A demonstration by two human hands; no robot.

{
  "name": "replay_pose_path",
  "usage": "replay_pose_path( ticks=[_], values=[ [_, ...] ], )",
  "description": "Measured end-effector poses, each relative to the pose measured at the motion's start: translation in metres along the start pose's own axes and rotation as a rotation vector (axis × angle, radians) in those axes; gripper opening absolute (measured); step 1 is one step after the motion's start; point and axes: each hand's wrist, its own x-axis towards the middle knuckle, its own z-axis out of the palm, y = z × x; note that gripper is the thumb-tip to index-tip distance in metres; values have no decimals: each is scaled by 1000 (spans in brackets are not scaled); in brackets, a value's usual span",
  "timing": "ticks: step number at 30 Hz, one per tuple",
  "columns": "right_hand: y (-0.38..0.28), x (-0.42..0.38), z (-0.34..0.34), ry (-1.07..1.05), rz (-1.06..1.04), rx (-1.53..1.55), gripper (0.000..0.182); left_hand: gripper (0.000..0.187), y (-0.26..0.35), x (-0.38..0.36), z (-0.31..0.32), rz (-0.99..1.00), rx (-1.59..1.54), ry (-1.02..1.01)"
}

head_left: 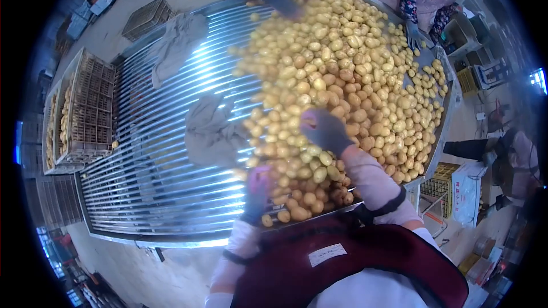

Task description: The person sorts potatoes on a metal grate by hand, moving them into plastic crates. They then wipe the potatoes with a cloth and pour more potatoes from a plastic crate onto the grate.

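Note:
A large heap of small yellow potatoes (342, 74) covers the right half of a ribbed metal sorting table (165, 188). My right hand (324, 129), in a dark grey glove, rests on the heap near its middle, fingers curled over potatoes. My left hand (258, 185), in a purple-tipped glove, sits at the heap's near left edge, touching potatoes; whether it grips one is unclear. Both forearms wear pale sleeves with dark cuffs.
Two grey cloths (212, 131) (177, 43) lie on the bare rollers. Plastic crates (88, 108) stand left of the table, some holding potatoes. Another person's gloved hands (285, 0) work the far edge, and another's hand (414, 34) the far right. Boxes and a crate (442, 185) sit at right.

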Motion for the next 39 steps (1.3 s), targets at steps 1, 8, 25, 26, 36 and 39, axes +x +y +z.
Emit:
replay_pose_path(
  ticks=[1,8,25,26,36,39],
  values=[
    [7,-8,-10,50,-17,-217,19,26,-4,-2,-13,-120,-137,11],
    [45,-22,15,-79,-8,-601,32,40,-23,24,39,123,517,-156],
    [31,-109,46,-81,-108,1082,56,53,101,12,62,527,138,-20],
    [16,-119,51,-169,-51,1511,56,55,104,14,75,761,415,-12],
    [71,-322,-6,493,190,1723,23,72,134,-23,155,901,609,-805],
    [71,-429,-20,889,274,2015,25,69,98,-3,124,697,435,-522]
  ],
)
